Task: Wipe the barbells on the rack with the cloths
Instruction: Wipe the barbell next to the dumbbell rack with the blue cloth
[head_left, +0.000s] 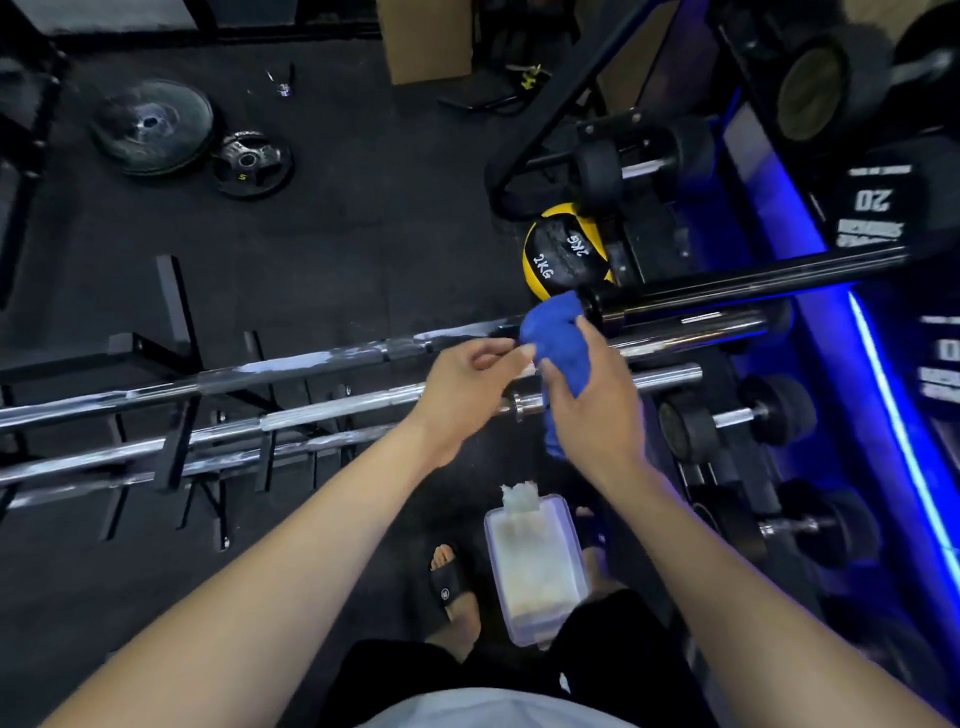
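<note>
Several steel barbells (291, 410) lie side by side on a low black rack (176, 374), running from the left edge to the right. A black barbell (748, 283) lies above them at the right. My right hand (597, 400) grips a bunched blue cloth (558, 332) over the barbells' right ends. My left hand (467, 384) hovers beside it with curled fingers, its fingertips at the cloth's left edge. Whether it pinches the cloth is unclear.
A clear plastic tub (535, 566) with a white cloth (518, 499) on its rim stands on the floor by my sandalled foot (452, 587). A yellow-black 2 kg ball (566, 252), dumbbells (737, 415) on a blue-lit rack and weight plates (153, 124) surround me.
</note>
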